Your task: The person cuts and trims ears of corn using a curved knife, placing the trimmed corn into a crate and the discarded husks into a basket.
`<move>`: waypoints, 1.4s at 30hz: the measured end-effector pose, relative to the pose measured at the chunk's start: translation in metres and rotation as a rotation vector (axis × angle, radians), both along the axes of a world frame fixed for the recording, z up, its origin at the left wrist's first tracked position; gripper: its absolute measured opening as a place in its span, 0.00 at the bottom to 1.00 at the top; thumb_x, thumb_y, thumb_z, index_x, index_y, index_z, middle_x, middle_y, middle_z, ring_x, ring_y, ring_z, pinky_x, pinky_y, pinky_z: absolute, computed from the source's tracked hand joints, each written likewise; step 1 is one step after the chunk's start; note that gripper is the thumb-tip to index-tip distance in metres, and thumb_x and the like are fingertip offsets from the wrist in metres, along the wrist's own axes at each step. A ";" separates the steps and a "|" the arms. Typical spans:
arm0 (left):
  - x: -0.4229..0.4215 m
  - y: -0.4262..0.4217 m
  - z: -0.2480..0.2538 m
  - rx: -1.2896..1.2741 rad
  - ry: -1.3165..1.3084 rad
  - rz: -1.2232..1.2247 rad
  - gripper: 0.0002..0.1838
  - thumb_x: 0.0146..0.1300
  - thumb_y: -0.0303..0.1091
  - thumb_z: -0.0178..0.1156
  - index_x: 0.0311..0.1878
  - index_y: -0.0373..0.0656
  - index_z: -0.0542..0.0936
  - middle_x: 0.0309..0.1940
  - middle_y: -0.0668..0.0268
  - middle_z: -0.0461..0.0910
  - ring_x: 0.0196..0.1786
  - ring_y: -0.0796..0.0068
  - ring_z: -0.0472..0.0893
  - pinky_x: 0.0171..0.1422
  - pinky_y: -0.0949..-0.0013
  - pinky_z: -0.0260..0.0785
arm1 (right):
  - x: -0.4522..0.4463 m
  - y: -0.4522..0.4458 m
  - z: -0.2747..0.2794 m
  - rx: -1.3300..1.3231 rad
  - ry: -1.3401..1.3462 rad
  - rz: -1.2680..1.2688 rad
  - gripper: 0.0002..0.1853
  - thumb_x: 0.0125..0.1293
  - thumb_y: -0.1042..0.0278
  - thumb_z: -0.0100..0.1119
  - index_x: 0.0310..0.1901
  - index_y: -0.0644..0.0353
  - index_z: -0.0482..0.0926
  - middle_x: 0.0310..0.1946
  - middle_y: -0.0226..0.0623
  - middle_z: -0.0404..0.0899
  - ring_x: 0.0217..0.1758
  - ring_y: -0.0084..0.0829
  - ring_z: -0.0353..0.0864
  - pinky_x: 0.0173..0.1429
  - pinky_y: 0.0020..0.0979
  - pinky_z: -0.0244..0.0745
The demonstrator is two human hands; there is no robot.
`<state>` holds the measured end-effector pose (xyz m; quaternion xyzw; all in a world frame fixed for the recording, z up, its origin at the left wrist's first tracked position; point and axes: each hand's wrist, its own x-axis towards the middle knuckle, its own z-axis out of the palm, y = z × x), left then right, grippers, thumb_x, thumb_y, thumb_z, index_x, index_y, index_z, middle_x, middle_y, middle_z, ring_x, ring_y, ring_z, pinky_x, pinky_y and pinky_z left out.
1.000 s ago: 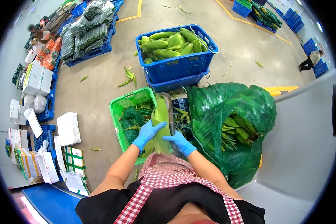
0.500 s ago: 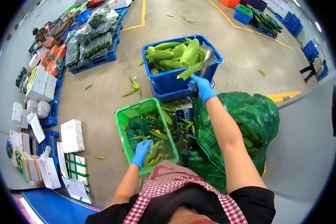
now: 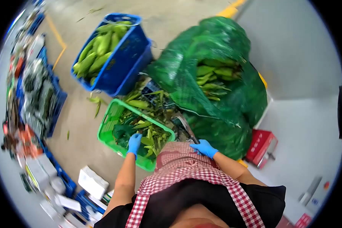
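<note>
My right hand (image 3: 204, 148), in a blue glove, is closed round the handle of a curved knife (image 3: 187, 126) near my apron. My left hand (image 3: 134, 143), also gloved, hangs over the green basket (image 3: 109, 123), its fingers drawn together; whether it pinches anything is too small to tell. Loose husks and leaves (image 3: 152, 141) and some dark green netting (image 3: 122, 131) lie in the basket. Ears of corn in their husks (image 3: 104, 43) fill the upper blue crate (image 3: 123, 60). To the right, a big green mesh sack (image 3: 186, 57) shows more corn (image 3: 216, 74) through its opening.
A red box (image 3: 261, 146) stands by the grey wall at the right. Pallets with bagged vegetables (image 3: 38, 87) and white foam boxes (image 3: 92, 182) line the left. Fallen husks (image 3: 97, 103) lie on the floor near the blue crate.
The view has turned toward the sack. My right hand has come back from the blue crate with the knife, and the ear that was beside it there has left it. My left hand remains at the basket.
</note>
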<state>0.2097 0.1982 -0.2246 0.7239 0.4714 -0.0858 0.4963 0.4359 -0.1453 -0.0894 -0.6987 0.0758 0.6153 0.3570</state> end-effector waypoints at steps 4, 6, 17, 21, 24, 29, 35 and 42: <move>0.190 -0.030 0.057 -0.063 -0.252 -0.195 0.21 0.59 0.39 0.60 0.53 0.39 0.75 0.43 0.57 0.81 0.44 0.69 0.79 0.50 0.69 0.70 | -0.053 -0.070 -0.039 -0.020 0.065 -0.380 0.15 0.59 0.57 0.61 0.30 0.62 0.74 0.17 0.34 0.74 0.14 0.24 0.71 0.18 0.26 0.68; 0.285 -0.071 0.065 -0.062 -0.379 -0.313 0.21 0.59 0.38 0.60 0.53 0.39 0.75 0.44 0.57 0.80 0.45 0.68 0.79 0.51 0.69 0.70 | -0.073 -0.102 -0.047 -0.024 0.061 -0.461 0.12 0.59 0.60 0.60 0.30 0.62 0.74 0.17 0.34 0.74 0.14 0.25 0.71 0.20 0.27 0.68; 0.587 -0.144 -0.101 0.508 -0.055 -0.675 0.53 0.41 0.44 0.69 0.67 0.33 0.51 0.65 0.45 0.56 0.65 0.48 0.60 0.69 0.58 0.55 | -0.157 -0.143 -0.094 0.003 0.141 -0.912 0.11 0.63 0.63 0.57 0.29 0.63 0.73 0.20 0.37 0.78 0.20 0.25 0.75 0.25 0.27 0.70; 0.597 -0.131 -0.091 0.489 0.107 -0.739 0.53 0.27 0.50 0.77 0.61 0.38 0.66 0.61 0.46 0.64 0.61 0.53 0.67 0.64 0.60 0.62 | -0.157 -0.146 -0.092 -0.039 0.235 -1.057 0.09 0.62 0.66 0.56 0.34 0.63 0.73 0.19 0.33 0.73 0.18 0.25 0.71 0.23 0.27 0.67; 0.584 -0.120 -0.112 0.352 -0.031 -0.860 0.42 0.27 0.53 0.77 0.46 0.35 0.79 0.44 0.51 0.79 0.45 0.57 0.79 0.53 0.63 0.71 | -0.156 -0.145 -0.091 -0.089 0.296 -1.069 0.09 0.62 0.65 0.56 0.36 0.63 0.73 0.18 0.31 0.72 0.17 0.25 0.69 0.22 0.28 0.66; 0.526 -0.147 -0.081 0.064 -0.155 -0.665 0.41 0.28 0.50 0.77 0.47 0.33 0.78 0.42 0.55 0.81 0.45 0.62 0.80 0.52 0.67 0.70 | -0.149 -0.150 -0.095 -0.033 0.221 -0.971 0.10 0.62 0.63 0.57 0.33 0.61 0.73 0.20 0.33 0.74 0.19 0.25 0.71 0.23 0.28 0.67; 0.472 -0.178 0.136 -0.297 -0.654 -0.644 0.40 0.34 0.39 0.76 0.54 0.35 0.73 0.46 0.63 0.78 0.47 0.73 0.77 0.56 0.70 0.67 | -0.096 -0.137 -0.058 0.003 0.167 -0.884 0.10 0.61 0.64 0.57 0.36 0.62 0.71 0.19 0.38 0.76 0.17 0.27 0.73 0.22 0.30 0.69; 0.357 -0.077 0.285 -0.516 -0.911 -0.204 0.26 0.44 0.31 0.67 0.50 0.37 0.75 0.42 0.66 0.79 0.42 0.77 0.76 0.50 0.71 0.68 | -0.046 -0.101 -0.016 0.039 -0.773 -0.277 0.11 0.59 0.63 0.57 0.34 0.63 0.70 0.21 0.42 0.75 0.20 0.34 0.74 0.26 0.35 0.69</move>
